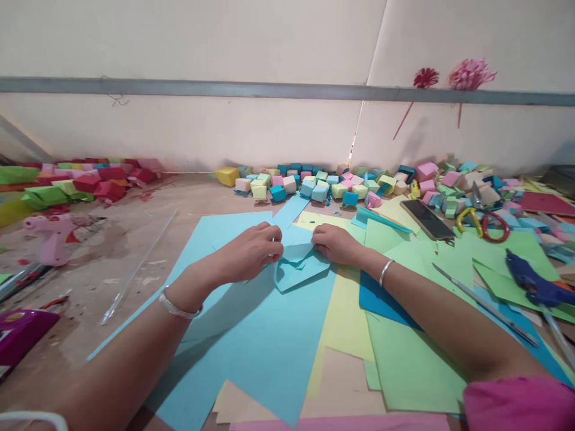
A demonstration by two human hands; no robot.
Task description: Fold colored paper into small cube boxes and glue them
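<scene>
A small light blue paper piece point(297, 262), partly folded, lies on a large light blue sheet point(265, 335) in the middle of the table. My left hand point(249, 250) pinches its left side with curled fingers. My right hand point(336, 244) pinches its right side in the same way. Both wrists carry a silver bracelet. Under and around the fold lie yellow paper point(344, 311) and green paper point(411, 359).
Several small folded paper cubes point(314, 182) line the wall. A phone point(426, 218), scissors point(483, 218) and a blue glue gun point(532, 281) lie to the right. A pink glue gun point(54, 236) and red and green paper boxes point(85, 179) sit left.
</scene>
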